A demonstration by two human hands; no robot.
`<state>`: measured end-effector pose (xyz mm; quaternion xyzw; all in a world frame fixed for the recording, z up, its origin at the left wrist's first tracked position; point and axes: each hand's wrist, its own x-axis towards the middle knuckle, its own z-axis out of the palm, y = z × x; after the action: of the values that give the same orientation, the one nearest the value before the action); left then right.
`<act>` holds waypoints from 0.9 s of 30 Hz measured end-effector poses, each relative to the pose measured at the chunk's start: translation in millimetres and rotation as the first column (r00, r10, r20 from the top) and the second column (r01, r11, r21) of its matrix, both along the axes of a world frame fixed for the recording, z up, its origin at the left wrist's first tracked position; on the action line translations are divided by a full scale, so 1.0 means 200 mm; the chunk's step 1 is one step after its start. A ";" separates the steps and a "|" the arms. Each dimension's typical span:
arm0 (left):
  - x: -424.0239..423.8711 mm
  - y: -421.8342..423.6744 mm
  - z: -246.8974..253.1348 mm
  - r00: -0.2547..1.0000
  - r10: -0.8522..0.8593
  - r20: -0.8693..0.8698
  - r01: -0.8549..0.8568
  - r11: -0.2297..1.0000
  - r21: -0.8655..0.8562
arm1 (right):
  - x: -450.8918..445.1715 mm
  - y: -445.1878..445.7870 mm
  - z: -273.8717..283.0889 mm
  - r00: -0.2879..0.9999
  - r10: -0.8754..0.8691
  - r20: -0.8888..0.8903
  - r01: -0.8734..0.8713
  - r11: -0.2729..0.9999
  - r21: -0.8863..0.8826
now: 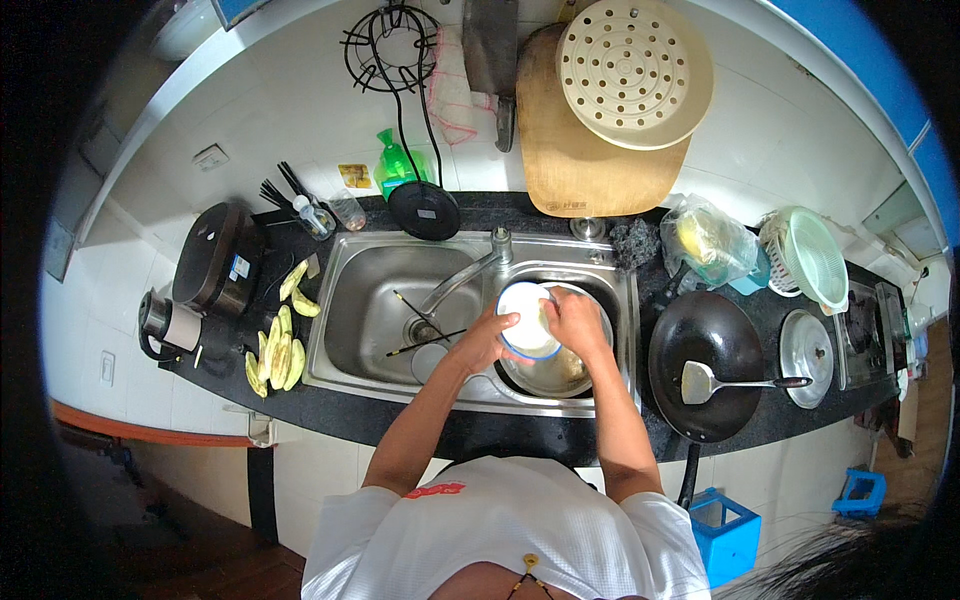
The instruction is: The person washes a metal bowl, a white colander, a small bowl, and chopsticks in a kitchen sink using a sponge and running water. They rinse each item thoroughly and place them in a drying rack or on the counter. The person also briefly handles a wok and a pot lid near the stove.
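A white bowl with a blue rim (pixel 525 319) is held over the right basin. My left hand (pixel 487 337) grips its left side, thumb over the rim. My right hand (pixel 576 319) is at the bowl's right edge, its fingers reaching inside; whether it holds anything there is hidden. Below them a round metal basin (pixel 592 375) sits in the right sink. In the left sink (pixel 367 300) lie chopsticks (pixel 409 349) and a small pale bowl (pixel 429 363), with the faucet (pixel 469 281) arching above.
Several pale green peeled vegetables (pixel 281 356) lie left of the sink, near a rice cooker (pixel 217 259). On the right stand a wok (pixel 705 352) with a metal spatula (pixel 699 382), a pot lid (pixel 806 358) and a green colander (pixel 817 259). A cleaver (pixel 491 52) hangs on the wall.
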<state>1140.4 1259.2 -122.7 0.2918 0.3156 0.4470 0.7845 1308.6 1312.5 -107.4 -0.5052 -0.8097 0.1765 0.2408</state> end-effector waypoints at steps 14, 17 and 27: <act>-0.03 0.00 -0.04 0.993 -0.025 0.113 0.032 0.998 -0.059 | 0.03 0.00 0.01 0.974 0.072 -0.213 -0.066 0.997 0.036; 0.00 -0.01 0.00 0.999 -0.008 0.040 0.010 0.999 -0.040 | 0.04 0.01 0.00 0.988 0.073 -0.137 -0.070 0.997 0.025; 0.02 -0.03 0.00 0.998 -0.002 -0.064 -0.001 0.999 -0.045 | -0.02 0.02 -0.01 0.997 0.069 -0.037 -0.069 0.998 -0.003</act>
<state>1143.8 1253.6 -123.2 0.2883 0.3507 0.4299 0.7804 1305.5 1316.4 -110.2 -0.4739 -0.8218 0.1958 0.2486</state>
